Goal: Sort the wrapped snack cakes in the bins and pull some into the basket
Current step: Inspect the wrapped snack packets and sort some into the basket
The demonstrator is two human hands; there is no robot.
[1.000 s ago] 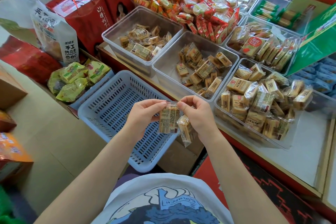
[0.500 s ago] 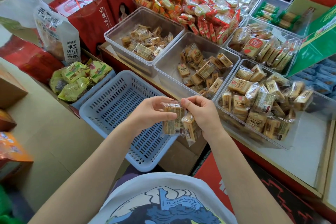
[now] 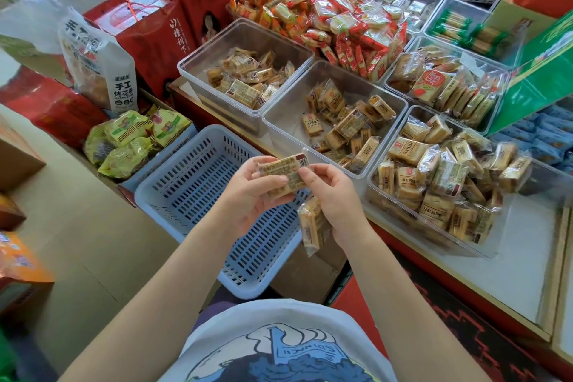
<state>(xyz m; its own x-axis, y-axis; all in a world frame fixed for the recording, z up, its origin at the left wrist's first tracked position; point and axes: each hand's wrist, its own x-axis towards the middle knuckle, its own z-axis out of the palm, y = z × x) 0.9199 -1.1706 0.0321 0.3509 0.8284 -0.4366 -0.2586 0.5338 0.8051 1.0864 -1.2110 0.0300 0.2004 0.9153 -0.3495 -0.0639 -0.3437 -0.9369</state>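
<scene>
While the blue slotted basket (image 3: 198, 183) sits at about 9 o'clock from the hands, its floor bare, the left hand (image 3: 248, 192) curls under a wrapped snack cake (image 3: 283, 172) held flat above the basket's right rim, thumb on its lower edge. At 3 o'clock from it the right hand (image 3: 335, 195) pinches the same cake's right end with thumb and forefinger, its remaining fingers (image 3: 322, 211) folded around a second wrapped cake (image 3: 311, 226) that hangs upright below the palm. Farther right, on the tabletop (image 3: 496, 273), three clear bins hold more cakes: a far-left bin (image 3: 217, 49) at 11 o'clock, a middle bin (image 3: 285, 121) at 1 o'clock, and a fuller near-right bin (image 3: 387, 214) at 3 o'clock.
</scene>
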